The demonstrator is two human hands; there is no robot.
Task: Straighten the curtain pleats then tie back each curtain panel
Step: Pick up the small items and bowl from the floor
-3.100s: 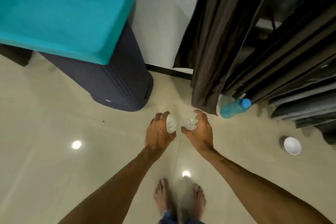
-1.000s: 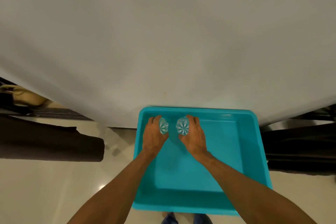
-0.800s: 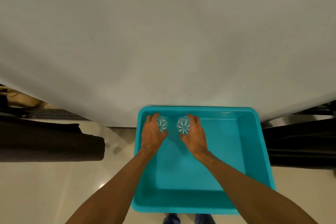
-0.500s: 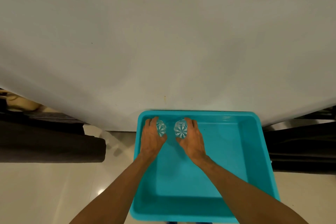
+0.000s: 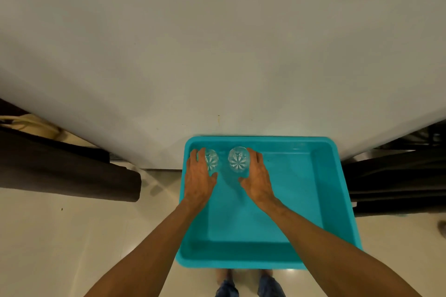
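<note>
Pale wall (image 5: pixel 217 43) ahead, cream tile floor (image 5: pixel 60 236) below. Teal tub (image 5: pixel 241 261) against wall, centre. Left hand (image 5: pixel 199 181) curled round cut-glass tumbler (image 5: pixel 212 159) at tub's far end. Right hand (image 5: pixel 258 181) grips second tumbler (image 5: pixel 238 159) just beside it. Dark curtain (image 5: pixel 60 171) bunched at left edge, other curtain (image 5: pixel 398 181) at right edge, both well apart from hands.

Pale grey wall (image 5: pixel 217 43) fills the whole upper view, evenly lit, with a few faint specks low down. Below it is a glossy cream tiled floor (image 5: pixel 72 236), with one small dark fleck on the left. A turquoise plastic tub (image 5: pixel 337 200) sits with its far edge against the wall. A cream cord (image 5: pixel 26 120) curls at the far left.
</note>
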